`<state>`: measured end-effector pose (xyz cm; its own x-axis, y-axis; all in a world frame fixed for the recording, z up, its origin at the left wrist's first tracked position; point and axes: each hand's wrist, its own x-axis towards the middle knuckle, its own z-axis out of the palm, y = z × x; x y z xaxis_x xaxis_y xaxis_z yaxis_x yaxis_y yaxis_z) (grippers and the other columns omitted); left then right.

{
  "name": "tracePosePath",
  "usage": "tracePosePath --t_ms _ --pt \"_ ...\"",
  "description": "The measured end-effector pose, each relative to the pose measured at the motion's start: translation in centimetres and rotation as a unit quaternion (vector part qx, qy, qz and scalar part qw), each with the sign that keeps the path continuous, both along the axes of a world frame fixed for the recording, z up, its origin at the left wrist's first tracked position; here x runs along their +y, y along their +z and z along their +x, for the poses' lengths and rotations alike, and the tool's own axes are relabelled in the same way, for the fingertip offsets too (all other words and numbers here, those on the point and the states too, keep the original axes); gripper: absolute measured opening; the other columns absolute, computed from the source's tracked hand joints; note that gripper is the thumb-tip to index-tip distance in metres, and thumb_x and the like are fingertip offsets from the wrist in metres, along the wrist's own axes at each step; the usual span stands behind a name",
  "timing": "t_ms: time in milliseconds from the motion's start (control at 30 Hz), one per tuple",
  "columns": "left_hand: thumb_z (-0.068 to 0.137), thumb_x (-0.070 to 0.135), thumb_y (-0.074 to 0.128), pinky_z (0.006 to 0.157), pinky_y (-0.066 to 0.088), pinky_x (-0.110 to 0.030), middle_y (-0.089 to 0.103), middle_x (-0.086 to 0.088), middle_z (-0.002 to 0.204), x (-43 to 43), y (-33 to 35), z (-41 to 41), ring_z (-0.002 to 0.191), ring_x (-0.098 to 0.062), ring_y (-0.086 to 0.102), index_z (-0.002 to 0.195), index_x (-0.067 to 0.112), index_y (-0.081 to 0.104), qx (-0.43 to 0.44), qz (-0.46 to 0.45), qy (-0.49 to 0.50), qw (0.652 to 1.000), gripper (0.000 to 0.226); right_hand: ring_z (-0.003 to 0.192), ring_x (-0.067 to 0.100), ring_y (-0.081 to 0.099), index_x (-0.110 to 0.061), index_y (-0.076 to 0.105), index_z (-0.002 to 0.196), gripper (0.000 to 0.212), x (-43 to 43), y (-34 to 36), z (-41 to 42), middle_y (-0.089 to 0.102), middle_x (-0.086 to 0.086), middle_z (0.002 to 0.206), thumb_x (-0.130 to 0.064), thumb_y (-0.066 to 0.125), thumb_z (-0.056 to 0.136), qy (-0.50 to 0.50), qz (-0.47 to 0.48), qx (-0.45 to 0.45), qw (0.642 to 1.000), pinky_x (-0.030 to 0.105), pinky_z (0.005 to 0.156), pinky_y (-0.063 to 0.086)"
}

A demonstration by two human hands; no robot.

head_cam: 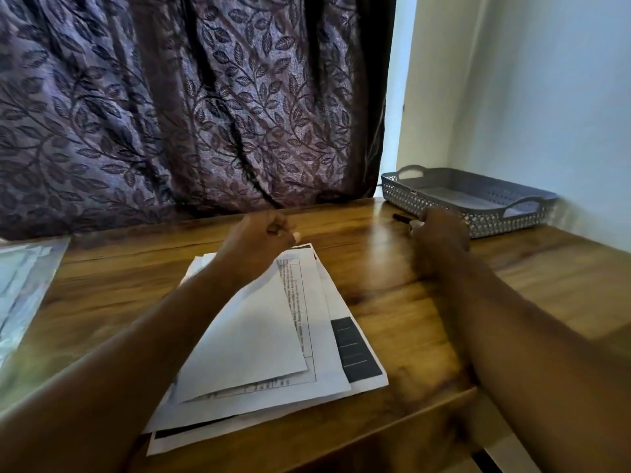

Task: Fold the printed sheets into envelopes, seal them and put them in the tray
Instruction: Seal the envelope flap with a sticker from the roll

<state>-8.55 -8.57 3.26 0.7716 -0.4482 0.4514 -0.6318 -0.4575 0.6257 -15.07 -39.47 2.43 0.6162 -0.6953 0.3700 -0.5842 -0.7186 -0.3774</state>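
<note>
A loose stack of printed sheets (327, 336) lies on the wooden table (392, 295), and the top sheet (252, 339) is folded over at a slant. My left hand (263, 237) hovers over the stack's far edge with its fingers curled into a fist, and I see nothing in it. My right hand (440, 233) is further right, just in front of the grey perforated tray (440, 208). Its fingers curl round a small whitish object (414, 228) that is mostly hidden. A dark pen (401, 217) lies just beyond those fingertips. The tray holds nothing that I can see.
A purple leaf-patterned curtain (205, 114) hangs behind the table. Shiny plastic sleeves (24, 285) lie at the left edge. A pale wall (546, 97) closes off the right side. The table's front edge (409, 414) runs close to the bottom of the stack.
</note>
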Motion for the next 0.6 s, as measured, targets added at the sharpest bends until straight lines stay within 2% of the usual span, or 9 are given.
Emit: tracePosePath --t_ms 133,233,333,400,467,533,600 --pt "0.095 0.024 0.068 0.073 0.050 -0.023 0.070 0.008 0.091 -0.3 -0.3 -0.5 0.086 -0.007 0.065 0.096 0.023 0.069 -0.011 0.051 -0.032 0.998 0.002 0.108 0.035 0.064 -0.012 0.072 0.110 0.020 -0.3 -0.8 0.1 0.069 0.016 0.115 -0.020 0.065 0.092 0.009 0.029 -0.007 1.000 0.045 0.094 0.055" --pt "0.095 0.026 0.068 0.069 0.046 -0.020 0.069 0.011 0.092 -0.1 -0.4 -0.3 0.086 -0.004 0.064 0.098 0.024 0.069 -0.010 0.062 -0.034 0.997 0.004 0.107 0.035 0.065 -0.009 0.074 0.107 0.025 -0.2 -0.6 0.3 0.070 0.018 0.113 -0.028 0.066 0.094 0.022 0.020 -0.023 0.999 0.043 0.092 0.053" --pt "0.094 0.027 0.069 0.070 0.045 -0.019 0.070 0.012 0.094 0.4 -0.4 0.1 0.088 -0.002 0.064 0.100 0.024 0.069 -0.016 0.055 -0.031 0.998 0.006 0.106 0.032 0.065 -0.007 0.075 0.109 0.030 1.5 0.1 1.0 0.071 0.015 0.113 -0.030 0.074 0.090 0.130 0.024 -0.047 0.990 0.039 0.089 0.050" --pt "0.094 0.029 0.070 0.070 0.045 -0.018 0.068 0.015 0.092 1.0 -0.3 0.4 0.087 0.001 0.063 0.098 0.028 0.068 -0.019 0.032 -0.016 0.999 0.005 0.099 0.032 0.069 -0.007 0.074 0.109 0.026 4.1 0.5 1.5 0.073 0.013 0.110 -0.022 0.078 0.088 0.256 0.152 -0.116 0.948 0.043 0.083 0.057" --pt "0.094 0.034 0.069 0.074 0.049 -0.021 0.068 0.015 0.092 1.7 -0.3 0.7 0.088 -0.002 0.064 0.103 0.027 0.070 -0.018 -0.003 0.004 1.000 0.011 0.091 0.032 0.073 -0.007 0.074 0.103 0.018 7.4 0.8 1.7 0.073 0.014 0.107 -0.011 0.078 0.086 0.356 0.290 -0.158 0.874 0.040 0.073 0.063" --pt "0.094 0.033 0.070 0.084 0.054 -0.030 0.071 0.008 0.099 2.9 -0.1 0.9 0.095 -0.011 0.068 0.114 0.020 0.071 -0.009 -0.042 0.022 0.999 0.024 0.086 0.027 0.074 -0.006 0.073 0.100 0.015 10.3 0.6 2.4 0.074 0.013 0.103 -0.004 0.077 0.086 0.431 0.345 -0.142 0.821 0.033 0.067 0.062" --pt "0.091 0.029 0.074 0.091 0.056 -0.035 0.073 0.002 0.107 4.1 0.1 0.9 0.099 -0.015 0.069 0.122 0.015 0.069 0.000 -0.058 0.018 0.998 0.034 0.087 0.022 0.075 -0.006 0.074 0.100 0.015 12.5 0.4 2.9 0.077 0.007 0.099 -0.001 0.075 0.087 0.492 0.360 -0.121 0.783 0.030 0.067 0.062"
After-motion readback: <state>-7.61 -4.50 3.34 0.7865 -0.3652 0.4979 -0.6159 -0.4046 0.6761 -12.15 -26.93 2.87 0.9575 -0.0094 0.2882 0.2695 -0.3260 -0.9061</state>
